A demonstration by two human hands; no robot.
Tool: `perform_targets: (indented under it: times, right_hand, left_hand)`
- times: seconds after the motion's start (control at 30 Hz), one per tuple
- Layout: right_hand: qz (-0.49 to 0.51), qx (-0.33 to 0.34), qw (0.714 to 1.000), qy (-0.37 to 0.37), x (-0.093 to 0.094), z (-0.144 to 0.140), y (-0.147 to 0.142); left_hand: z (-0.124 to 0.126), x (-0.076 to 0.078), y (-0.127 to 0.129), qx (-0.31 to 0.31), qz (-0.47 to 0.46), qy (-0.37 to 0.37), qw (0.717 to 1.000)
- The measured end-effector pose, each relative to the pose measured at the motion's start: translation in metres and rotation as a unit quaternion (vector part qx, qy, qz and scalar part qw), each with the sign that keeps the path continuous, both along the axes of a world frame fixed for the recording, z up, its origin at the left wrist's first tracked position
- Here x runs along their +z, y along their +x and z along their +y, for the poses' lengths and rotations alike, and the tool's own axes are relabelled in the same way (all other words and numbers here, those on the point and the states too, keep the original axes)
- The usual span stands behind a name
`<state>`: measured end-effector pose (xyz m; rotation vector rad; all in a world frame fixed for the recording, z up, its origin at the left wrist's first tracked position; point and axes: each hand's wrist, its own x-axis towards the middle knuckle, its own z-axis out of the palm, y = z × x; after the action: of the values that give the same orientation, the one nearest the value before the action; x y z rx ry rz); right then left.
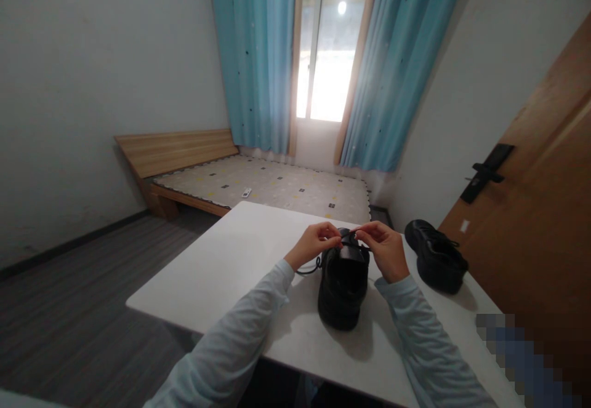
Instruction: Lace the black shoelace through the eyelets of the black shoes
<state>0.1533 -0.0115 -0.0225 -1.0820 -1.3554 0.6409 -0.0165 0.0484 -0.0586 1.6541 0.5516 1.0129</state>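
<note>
A black shoe (pixel 342 291) stands upright on the white table, its heel towards me and its opening facing up. Over its tongue, my left hand (pixel 318 242) pinches a black shoelace from the left side. My right hand (pixel 382 247) pinches the lace from the right, fingertips close to those of the left. A loose loop of shoelace (pixel 311 269) hangs beside the shoe below my left hand. The shoe's front is partly hidden behind my hands. A second black shoe (pixel 436 254) rests near the table's right edge, apart from my right hand.
The white table (pixel 207 272) has a rounded front-left corner. Beyond it is a bed (pixel 277 180) with a patterned mattress and a small white object (pixel 246 192) on top. A wooden door (pixel 530 211) with a black handle is at the right. Blue curtains (pixel 263 57) flank the window.
</note>
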Motion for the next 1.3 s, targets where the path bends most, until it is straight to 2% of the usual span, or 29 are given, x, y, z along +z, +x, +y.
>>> perform_targets:
  times: [0.47,0.73,0.9,1.13,1.3]
  right_hand:
    - [-0.001,-0.021,1.0,0.016,0.001,-0.001,-0.002]
    - [0.03,0.018,0.999,0.015,0.002,-0.004,-0.006]
    - [0.037,0.012,0.999,0.014,0.002,-0.003,-0.007]
    - [0.036,0.015,0.999,0.002,0.001,-0.003,-0.008]
    - [0.008,0.024,1.0,0.0,-0.001,-0.003,-0.009]
  left_hand:
    - [-0.007,0.006,-0.001,-0.005,0.04,0.028,0.999]
    - [-0.006,0.004,0.0,-0.001,0.059,0.034,0.998]
    - [-0.007,0.004,0.0,-0.004,0.074,0.05,0.996]
    - [-0.012,0.012,0.0,0.083,0.047,0.131,0.987]
    - [-0.015,0.016,0.0,0.091,0.057,0.162,0.981]
